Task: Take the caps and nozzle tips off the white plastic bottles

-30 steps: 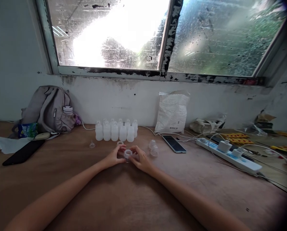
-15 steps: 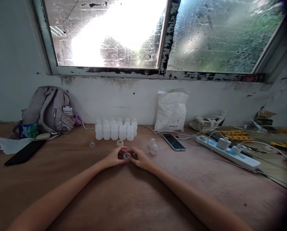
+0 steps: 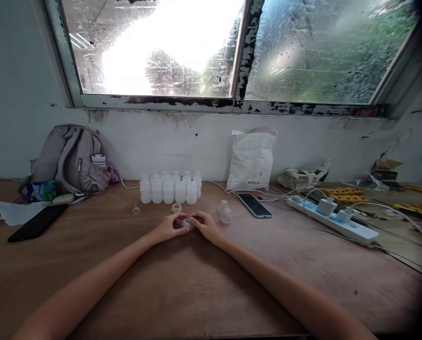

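My left hand (image 3: pixel 169 228) and my right hand (image 3: pixel 207 227) meet above the middle of the table. Between their fingertips is a small clear round piece (image 3: pixel 187 223), partly covered by the fingers; its exact kind is hard to make out. Both hands are closed on it. Just beyond my left hand lies a whitish bottle collar ring (image 3: pixel 176 208). A clear bottle nipple (image 3: pixel 136 209) stands on the table further left. To the right of my right hand are clear dome-shaped caps (image 3: pixel 225 216). Several frosted baby bottles (image 3: pixel 168 192) stand in rows behind.
A white power strip (image 3: pixel 333 219) with plugs and cables lies at the right, beside a phone (image 3: pixel 254 205). A white plastic package (image 3: pixel 252 160) leans on the wall. At the left are a backpack (image 3: pixel 69 160) and a black flat object (image 3: pixel 37 224).
Both hands have shifted slightly upward in view, and the fingers have turned around the clear round piece. At the far right edge a blurred dark shape, possibly another person's hand, has appeared.
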Motion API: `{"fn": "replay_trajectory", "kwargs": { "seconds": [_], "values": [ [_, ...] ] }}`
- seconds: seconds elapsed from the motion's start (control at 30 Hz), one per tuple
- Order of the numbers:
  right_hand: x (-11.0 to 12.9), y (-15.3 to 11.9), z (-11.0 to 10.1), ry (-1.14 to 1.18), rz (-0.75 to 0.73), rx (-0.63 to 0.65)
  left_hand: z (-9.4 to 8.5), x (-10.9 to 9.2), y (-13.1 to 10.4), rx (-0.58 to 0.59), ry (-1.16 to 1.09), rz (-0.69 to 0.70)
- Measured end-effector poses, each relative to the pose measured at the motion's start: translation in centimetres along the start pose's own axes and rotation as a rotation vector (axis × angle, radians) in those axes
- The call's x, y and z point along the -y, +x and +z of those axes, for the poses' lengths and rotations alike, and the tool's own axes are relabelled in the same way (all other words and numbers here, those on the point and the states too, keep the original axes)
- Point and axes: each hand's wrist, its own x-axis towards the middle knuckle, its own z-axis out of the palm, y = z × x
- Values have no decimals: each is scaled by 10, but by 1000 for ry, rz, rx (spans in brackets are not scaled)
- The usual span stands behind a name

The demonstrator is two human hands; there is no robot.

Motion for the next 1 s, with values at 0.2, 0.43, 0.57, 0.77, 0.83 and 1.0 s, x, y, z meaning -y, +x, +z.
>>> {"fn": "replay_trajectory", "kwargs": {
  "seconds": [0.2, 0.43, 0.57, 0.77, 0.83, 1.0],
  "values": [
    [6, 0, 2, 406, 259, -11, -1, -11, -5, -65, -132, 67],
    [13, -4, -4, 727, 395, 231, 6, -15, -4, -128, -273, -25],
    [13, -6, -5, 715, 358, 204, 9, -13, -3, -65, -513, -142],
    [11, -8, -2, 654, 343, 78, 11, -12, -4, -87, -559, -152],
    [12, -9, -1, 621, 332, 73, 12, -11, -4, -87, -506, -121],
    [11, -12, 2, 594, 314, 49, 12, -10, -5, -71, -496, -141]
  ]
}}
